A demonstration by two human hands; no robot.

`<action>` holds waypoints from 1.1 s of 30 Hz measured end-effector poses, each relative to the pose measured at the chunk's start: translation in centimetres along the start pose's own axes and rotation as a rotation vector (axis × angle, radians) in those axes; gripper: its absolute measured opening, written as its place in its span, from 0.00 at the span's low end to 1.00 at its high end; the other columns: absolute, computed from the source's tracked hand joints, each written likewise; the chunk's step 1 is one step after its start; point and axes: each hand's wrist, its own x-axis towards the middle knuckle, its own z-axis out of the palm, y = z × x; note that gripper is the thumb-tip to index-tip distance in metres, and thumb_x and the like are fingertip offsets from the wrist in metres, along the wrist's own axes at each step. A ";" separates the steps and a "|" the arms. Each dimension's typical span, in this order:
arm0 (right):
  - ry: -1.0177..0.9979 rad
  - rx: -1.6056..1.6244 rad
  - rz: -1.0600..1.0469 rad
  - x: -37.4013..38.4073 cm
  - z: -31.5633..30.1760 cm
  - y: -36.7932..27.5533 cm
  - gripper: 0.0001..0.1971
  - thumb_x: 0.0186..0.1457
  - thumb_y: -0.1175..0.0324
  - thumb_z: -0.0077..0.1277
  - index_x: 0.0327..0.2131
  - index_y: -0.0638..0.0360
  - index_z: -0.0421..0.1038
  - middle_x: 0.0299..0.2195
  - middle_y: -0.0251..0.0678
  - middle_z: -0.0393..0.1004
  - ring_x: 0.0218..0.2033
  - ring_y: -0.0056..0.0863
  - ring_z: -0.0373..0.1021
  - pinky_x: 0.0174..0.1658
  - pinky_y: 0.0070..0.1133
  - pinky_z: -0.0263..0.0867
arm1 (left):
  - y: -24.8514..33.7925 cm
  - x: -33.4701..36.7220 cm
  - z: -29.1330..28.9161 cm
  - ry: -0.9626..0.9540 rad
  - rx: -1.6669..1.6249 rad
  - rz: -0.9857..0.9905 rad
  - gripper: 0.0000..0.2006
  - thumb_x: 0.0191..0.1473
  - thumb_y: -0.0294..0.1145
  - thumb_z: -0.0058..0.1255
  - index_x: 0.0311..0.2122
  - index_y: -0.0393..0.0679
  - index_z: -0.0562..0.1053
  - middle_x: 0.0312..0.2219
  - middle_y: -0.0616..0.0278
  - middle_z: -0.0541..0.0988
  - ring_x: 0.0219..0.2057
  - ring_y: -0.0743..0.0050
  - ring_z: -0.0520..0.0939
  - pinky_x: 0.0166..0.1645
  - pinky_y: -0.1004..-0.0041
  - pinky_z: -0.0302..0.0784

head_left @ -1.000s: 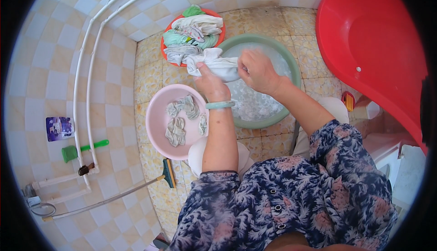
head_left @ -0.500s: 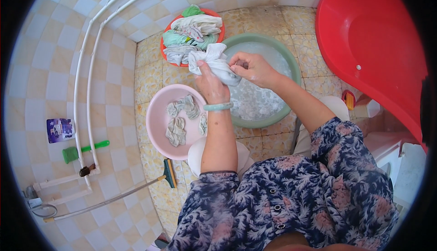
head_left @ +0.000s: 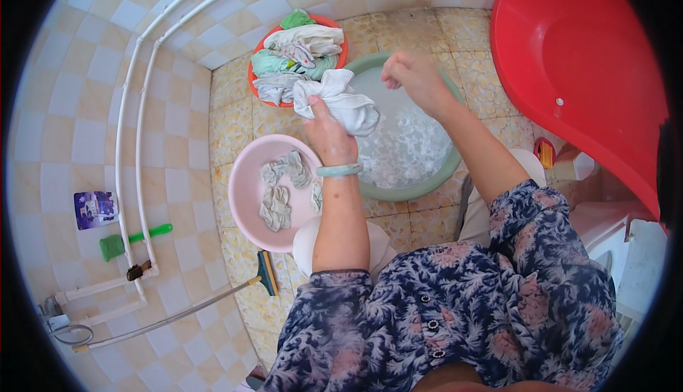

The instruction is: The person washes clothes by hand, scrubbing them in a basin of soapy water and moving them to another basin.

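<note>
My left hand (head_left: 329, 136) is closed around a damp white sock-like garment (head_left: 348, 111), bunched up and held over the left rim of a green basin (head_left: 455, 168). Cloudy, sudsy water fills that basin. Apart from the garment, my right hand (head_left: 413, 79) hangs over the basin's far side, slightly blurred. Its fingers are curled together, and anything small between them cannot be made out. A pale green bangle (head_left: 340, 170) circles my left wrist.
An orange-red basin (head_left: 344, 42) heaped with clothes stands far left. A pink basin (head_left: 238, 200) nearer me holds several wet grey-white socks (head_left: 276, 208). A large red tub (head_left: 590, 57) occupies the right. Along the left wall are pipes (head_left: 126, 100), a green brush (head_left: 135, 239) and a long-handled squeegee (head_left: 267, 273).
My right hand has come off the white garment and moved right and away over the green basin. The garment stays in my left hand, its right end now hanging rounded.
</note>
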 end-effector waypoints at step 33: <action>0.238 -1.004 -0.666 0.5 3.7 4.5 0.08 0.45 0.65 0.46 0.16 0.49 0.66 0.14 0.30 0.63 0.14 0.27 0.65 0.15 0.24 0.60 | -4.2 -3.0 0.9 0.039 -0.215 -0.530 0.24 0.58 0.51 0.28 0.49 0.44 0.63 0.45 0.61 0.69 0.47 0.65 0.70 0.50 0.66 0.65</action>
